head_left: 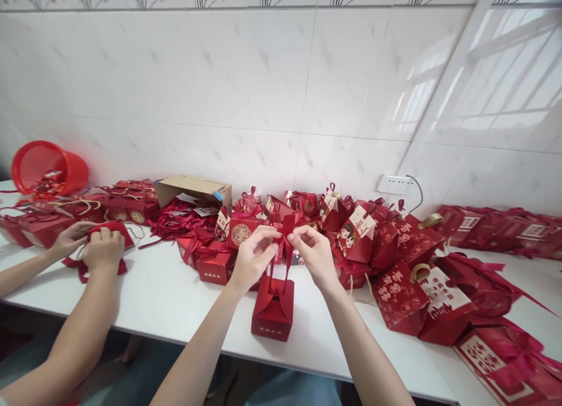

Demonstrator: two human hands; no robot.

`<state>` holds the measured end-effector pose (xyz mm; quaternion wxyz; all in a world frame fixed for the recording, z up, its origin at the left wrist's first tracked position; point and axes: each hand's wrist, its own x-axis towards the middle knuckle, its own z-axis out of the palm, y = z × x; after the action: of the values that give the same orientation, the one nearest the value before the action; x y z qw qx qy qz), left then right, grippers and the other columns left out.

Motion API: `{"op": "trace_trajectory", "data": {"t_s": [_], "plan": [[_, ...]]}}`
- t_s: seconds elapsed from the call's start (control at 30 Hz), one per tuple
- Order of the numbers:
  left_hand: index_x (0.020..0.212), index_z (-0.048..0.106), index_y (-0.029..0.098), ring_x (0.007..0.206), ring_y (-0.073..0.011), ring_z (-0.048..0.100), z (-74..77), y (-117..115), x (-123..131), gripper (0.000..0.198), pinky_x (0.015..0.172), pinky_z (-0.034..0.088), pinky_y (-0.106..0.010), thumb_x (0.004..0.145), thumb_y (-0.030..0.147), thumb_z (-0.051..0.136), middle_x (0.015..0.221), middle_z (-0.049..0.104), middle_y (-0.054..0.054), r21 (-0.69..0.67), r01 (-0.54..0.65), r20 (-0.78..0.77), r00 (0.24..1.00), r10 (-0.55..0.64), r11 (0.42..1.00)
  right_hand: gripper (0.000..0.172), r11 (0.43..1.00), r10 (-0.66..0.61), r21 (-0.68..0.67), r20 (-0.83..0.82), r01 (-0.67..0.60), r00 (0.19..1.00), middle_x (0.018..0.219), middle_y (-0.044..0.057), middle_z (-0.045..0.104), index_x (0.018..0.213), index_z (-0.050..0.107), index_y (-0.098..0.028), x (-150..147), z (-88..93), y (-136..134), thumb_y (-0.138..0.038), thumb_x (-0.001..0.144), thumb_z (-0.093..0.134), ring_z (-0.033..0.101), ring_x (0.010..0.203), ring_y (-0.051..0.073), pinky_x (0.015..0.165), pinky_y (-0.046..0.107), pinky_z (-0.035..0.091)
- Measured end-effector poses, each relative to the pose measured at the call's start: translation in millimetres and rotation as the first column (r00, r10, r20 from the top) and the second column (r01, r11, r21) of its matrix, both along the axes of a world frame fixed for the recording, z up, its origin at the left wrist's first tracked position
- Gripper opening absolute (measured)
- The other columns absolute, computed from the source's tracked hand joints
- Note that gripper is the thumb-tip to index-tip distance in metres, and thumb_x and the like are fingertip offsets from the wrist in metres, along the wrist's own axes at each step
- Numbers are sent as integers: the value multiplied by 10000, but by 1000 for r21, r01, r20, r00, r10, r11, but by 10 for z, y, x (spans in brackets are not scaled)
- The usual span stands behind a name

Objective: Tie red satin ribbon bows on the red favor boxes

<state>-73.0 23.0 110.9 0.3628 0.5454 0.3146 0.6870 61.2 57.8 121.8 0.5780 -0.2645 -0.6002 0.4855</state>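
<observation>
A small red gift box (273, 312) stands on the white table (175, 306) near its front edge. A red ribbon (286, 242) rises from the box's top. My left hand (252, 256) pinches the ribbon from the left. My right hand (314, 253) pinches it from the right, and both hands hold it above the box. Finished red boxes (239, 233) with bows lie just behind my hands.
At the left, another person's two hands (94, 245) work on a red box. A red bucket (46, 169) lies tipped at far left. An open cardboard carton (195, 189) sits at the back. Red boxes and bags (408, 283) pile to the right. A wall socket (395, 184) is behind.
</observation>
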Motion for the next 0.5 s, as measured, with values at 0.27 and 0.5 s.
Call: {"op": "trace_trajectory", "data": {"t_s": [0.27, 0.5], "plan": [[752, 651, 164, 474, -92, 517, 51, -54, 89, 220, 422, 451, -221, 596, 247, 783, 703, 584, -6, -92, 94, 83, 993, -86, 991, 225, 995, -58, 87, 83, 51, 995, 608, -30, 537, 629, 575, -195, -15, 66, -55, -373, 674, 704, 464, 568, 113, 552, 251, 374], [686, 579, 167, 400, -78, 489, -26, 56, 163, 250, 413, 417, -201, 671, 357, 740, 481, 545, 37, -130, 92, 169, 983, -69, 987, 443, 993, -82, -88, 1, 82, 997, 625, -68, 509, 794, 487, -217, -42, -12, 76, -412, 542, 794, 474, 579, 104, 553, 236, 383]]}}
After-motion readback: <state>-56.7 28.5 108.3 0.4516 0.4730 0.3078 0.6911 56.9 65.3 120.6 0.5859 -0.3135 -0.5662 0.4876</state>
